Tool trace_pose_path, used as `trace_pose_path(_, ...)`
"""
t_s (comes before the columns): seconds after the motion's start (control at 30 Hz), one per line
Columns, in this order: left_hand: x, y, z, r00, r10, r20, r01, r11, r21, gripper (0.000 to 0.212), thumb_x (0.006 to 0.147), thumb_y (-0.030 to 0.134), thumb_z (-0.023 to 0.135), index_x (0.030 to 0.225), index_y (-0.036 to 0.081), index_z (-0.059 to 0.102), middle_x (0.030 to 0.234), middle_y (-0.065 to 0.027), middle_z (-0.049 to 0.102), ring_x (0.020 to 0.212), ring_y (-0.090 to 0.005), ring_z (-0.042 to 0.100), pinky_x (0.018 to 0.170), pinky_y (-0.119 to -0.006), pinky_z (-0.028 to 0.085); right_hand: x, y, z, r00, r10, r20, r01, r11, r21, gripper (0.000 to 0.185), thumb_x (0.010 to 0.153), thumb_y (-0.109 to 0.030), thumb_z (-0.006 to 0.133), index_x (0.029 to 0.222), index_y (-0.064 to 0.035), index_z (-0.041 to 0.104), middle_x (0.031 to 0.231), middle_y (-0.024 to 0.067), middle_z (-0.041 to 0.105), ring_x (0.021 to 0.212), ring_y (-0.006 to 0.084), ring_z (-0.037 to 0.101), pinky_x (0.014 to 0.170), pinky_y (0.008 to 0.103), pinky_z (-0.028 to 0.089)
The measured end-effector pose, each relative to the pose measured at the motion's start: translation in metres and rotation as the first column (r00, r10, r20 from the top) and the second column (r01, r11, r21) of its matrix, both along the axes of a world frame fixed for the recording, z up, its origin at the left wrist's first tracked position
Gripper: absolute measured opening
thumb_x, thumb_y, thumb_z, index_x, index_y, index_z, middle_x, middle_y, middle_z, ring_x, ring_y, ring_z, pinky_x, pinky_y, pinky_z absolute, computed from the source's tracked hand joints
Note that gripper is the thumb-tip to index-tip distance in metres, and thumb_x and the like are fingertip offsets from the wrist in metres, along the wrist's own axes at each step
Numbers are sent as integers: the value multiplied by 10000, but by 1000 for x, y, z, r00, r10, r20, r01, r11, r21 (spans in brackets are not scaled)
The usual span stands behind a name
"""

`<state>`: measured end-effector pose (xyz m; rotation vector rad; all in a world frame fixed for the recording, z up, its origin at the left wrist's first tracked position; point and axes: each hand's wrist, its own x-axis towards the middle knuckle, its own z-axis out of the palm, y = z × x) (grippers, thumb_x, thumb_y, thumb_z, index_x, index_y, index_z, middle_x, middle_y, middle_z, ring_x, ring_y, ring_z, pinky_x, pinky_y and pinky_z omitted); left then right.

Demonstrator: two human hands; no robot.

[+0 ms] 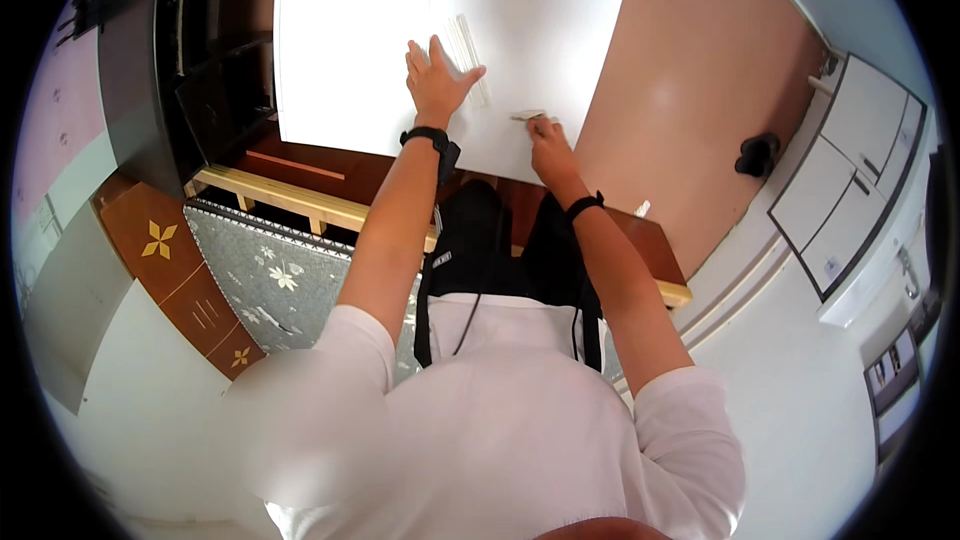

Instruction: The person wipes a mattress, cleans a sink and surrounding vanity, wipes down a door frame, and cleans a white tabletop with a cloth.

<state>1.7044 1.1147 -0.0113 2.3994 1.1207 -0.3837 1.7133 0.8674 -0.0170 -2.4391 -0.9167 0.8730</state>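
A white tabletop (345, 52) lies in front of me. My left hand (441, 86) is spread over it, fingers apart and holding nothing. Beside that hand is a bundle of thin, pale, straight strips (466, 49), with my thumb over or touching its right edge; I cannot tell which. Near the table's front right part, my right hand (551, 146) pinches a small, flat, pale piece (527, 115) between thumb and fingers. Its exact kind is too small to tell. Each wrist has a black band.
I sit at a wooden bed or bench with a pale wood rail (285, 191) and a grey floral mat (292, 277). Dark furniture (135, 52) stands left. Black footwear (757, 155) rests on the reddish floor (675, 67), near white cabinets (847, 172) at right.
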Motion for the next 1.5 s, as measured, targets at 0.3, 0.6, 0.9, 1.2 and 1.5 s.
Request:
trace_pose_path(0.3,0,17,0,1000,-13,-3,13,999,-34,858,751,267,779,1439,87,298,1319,-204,442,1204,-364,454,998,-463,414,81,-31,-16,787,-422,-449,469,883,-9,196,930,-115,528,1056,-25,647,937,129,611,745,237,592,661,365,491)
trace_pose_path(0.6,-42,49,-26,993,-53,-103,51,999,-18,563,790,215,661,1252,-40,465,1192,-243,534,1063,-398,570,901,-436,493,6,21,-19,553,-705,-444,783,622,-13,259,987,-142,446,1121,43,568,1017,195,598,956,386,558,882,428,472)
trace_pose_path(0.9,-70,69,-31,963,-260,76,268,955,-129,355,912,109,467,1237,-33,433,1016,-281,611,948,-443,602,803,-502,491,47,-37,-38,831,104,546,-63,994,-94,215,833,-133,526,1029,-111,613,893,39,591,877,199,570,689,320,461)
trace_pose_path(1.2,-92,34,-1,948,-319,22,319,942,-104,543,933,35,396,1444,-35,227,1192,-299,557,1070,-421,574,909,-482,461,-52,-29,-5,920,-166,356,147,986,79,212,818,-38,536,1008,-30,629,1069,57,564,989,239,569,830,358,520)
trace_pose_path(1.5,-126,20,-18,956,-277,-96,248,939,-237,784,952,154,506,1488,-29,-38,1318,-332,481,1191,-444,511,1016,-452,399,22,-40,-24,881,-190,433,193,980,38,155,865,-61,521,970,-6,621,1022,97,587,970,262,588,753,334,548)
